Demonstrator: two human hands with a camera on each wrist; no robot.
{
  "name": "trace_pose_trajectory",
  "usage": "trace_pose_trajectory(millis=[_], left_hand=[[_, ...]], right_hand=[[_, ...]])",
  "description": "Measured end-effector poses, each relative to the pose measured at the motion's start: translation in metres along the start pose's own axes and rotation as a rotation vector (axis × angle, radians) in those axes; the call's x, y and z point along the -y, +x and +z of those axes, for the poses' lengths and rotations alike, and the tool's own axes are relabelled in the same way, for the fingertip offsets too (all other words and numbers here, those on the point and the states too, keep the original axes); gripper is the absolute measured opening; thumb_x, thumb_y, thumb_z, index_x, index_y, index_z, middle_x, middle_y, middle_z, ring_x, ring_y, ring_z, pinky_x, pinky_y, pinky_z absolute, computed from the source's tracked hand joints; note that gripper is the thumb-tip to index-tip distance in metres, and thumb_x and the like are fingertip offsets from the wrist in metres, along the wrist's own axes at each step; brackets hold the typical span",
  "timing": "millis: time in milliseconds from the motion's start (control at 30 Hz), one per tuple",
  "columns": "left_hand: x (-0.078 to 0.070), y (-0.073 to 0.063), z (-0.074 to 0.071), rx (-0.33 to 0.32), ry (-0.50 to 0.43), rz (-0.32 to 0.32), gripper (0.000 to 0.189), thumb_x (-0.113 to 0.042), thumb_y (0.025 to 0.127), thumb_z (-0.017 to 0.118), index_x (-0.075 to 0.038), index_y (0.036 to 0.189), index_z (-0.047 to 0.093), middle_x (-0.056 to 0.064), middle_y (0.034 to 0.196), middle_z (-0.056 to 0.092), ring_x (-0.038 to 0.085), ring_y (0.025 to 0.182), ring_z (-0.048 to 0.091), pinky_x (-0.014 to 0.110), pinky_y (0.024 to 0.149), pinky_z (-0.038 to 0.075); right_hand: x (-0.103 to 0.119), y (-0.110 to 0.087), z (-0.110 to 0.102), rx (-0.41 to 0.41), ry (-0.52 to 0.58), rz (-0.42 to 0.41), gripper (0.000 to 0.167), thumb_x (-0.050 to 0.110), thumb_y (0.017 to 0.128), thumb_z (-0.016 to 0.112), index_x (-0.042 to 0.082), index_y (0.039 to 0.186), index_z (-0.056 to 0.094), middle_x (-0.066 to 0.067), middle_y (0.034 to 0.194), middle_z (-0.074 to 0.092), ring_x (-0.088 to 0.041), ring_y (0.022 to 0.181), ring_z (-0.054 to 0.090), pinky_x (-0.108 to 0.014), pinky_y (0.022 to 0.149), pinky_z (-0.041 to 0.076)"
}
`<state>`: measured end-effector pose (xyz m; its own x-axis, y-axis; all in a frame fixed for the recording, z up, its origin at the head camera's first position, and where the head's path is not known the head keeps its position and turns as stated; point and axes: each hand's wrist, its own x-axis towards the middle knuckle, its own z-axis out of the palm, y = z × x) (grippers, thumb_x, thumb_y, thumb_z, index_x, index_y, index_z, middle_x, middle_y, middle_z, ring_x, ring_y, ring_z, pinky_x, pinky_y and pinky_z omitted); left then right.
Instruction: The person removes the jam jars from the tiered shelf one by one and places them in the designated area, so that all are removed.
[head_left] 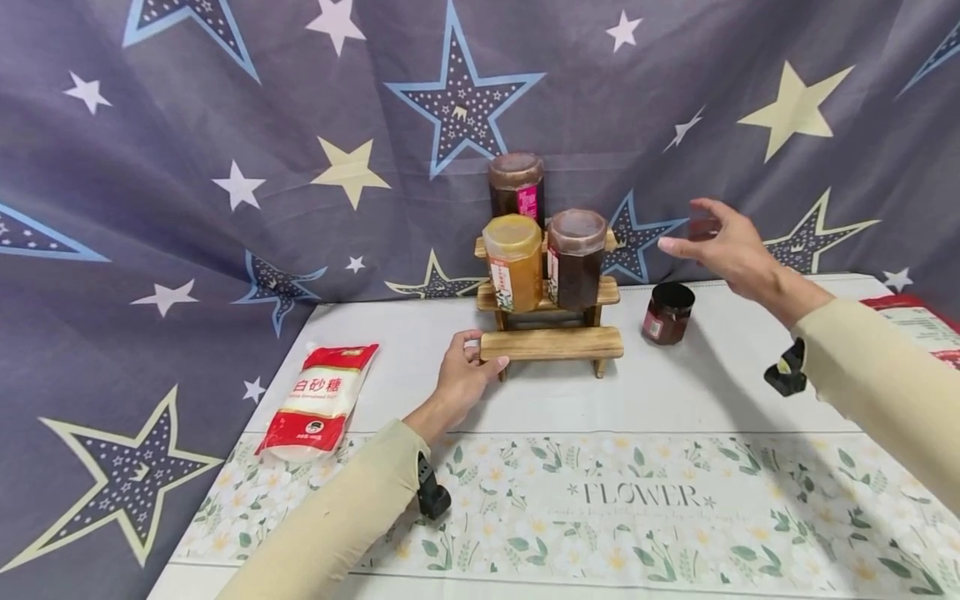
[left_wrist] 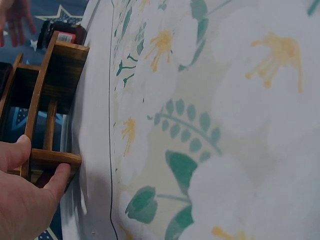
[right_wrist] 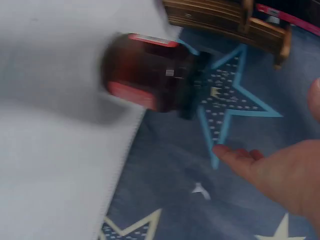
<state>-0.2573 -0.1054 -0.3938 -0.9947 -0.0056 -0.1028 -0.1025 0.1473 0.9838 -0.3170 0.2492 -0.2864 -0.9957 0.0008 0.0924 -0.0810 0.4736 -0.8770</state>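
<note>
A three-step wooden display rack [head_left: 551,343] stands against the backdrop. My left hand [head_left: 459,382] grips the left end of its lowest step; in the left wrist view, thumb and finger lie on either side of the wooden end [left_wrist: 55,157]. On the middle step sit a jar of amber honey [head_left: 516,265] with a yellow lid and a dark jar [head_left: 576,260] with a clear-brown lid. Another dark jar [head_left: 517,185] with a pink label stands on the top step. My right hand [head_left: 731,248] hovers, fingers spread and holding nothing, above a small dark jar [head_left: 667,314] on the table.
A red-and-white bag of white sugar [head_left: 321,400] lies at the table's left. Part of a red package [head_left: 918,321] shows at the right edge. A floral cloth strip [head_left: 637,517] crosses the front, and a star-patterned curtain [head_left: 420,50] hangs behind.
</note>
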Motion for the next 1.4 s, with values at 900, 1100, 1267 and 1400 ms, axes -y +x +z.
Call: trace_pose_trajectory(millis=[900,1100,1267,1400], left_hand=[[-0.003,-0.002,-0.004,0.009,0.010,-0.001,0.061,-0.005,0.088,0.070,-0.005,0.139,0.037,0.019,0.116,0.061,0.025,0.098,0.063,0.039,0.084,0.054],[-0.003,-0.002,-0.003,0.012,0.010,-0.004,0.060,-0.006,0.088,0.070,-0.006,0.139,0.037,0.019,0.115,0.060,0.027,0.099,0.062,0.040,0.085,0.054],[-0.002,-0.001,-0.003,0.008,0.018,0.000,0.058,-0.006,0.088,0.070,-0.007,0.137,0.038,0.019,0.115,0.060,0.026,0.099,0.062,0.039,0.084,0.054],[-0.001,-0.001,-0.002,0.008,0.019,0.006,0.057,-0.005,0.088,0.069,-0.007,0.136,0.039,0.019,0.115,0.060,0.026,0.100,0.062,0.037,0.082,0.055]], right_hand=[[0.151,0.040,0.060,0.177,0.006,-0.074,0.086,0.036,0.085,0.073,0.020,0.154,0.023,-0.015,0.150,0.035,-0.030,0.132,0.041,-0.045,0.109,0.035],[0.156,0.043,0.080,0.161,-0.035,-0.078,0.091,0.038,0.083,0.075,0.016,0.154,0.022,-0.016,0.145,0.041,-0.028,0.128,0.044,-0.039,0.107,0.037],[0.160,0.045,0.093,0.157,-0.039,-0.081,0.094,0.038,0.083,0.074,0.014,0.154,0.018,-0.016,0.143,0.044,-0.025,0.127,0.046,-0.036,0.107,0.037],[0.162,0.044,0.103,0.152,-0.059,-0.110,0.095,0.037,0.083,0.075,0.009,0.154,0.018,-0.016,0.141,0.045,-0.023,0.124,0.046,-0.034,0.106,0.038]])
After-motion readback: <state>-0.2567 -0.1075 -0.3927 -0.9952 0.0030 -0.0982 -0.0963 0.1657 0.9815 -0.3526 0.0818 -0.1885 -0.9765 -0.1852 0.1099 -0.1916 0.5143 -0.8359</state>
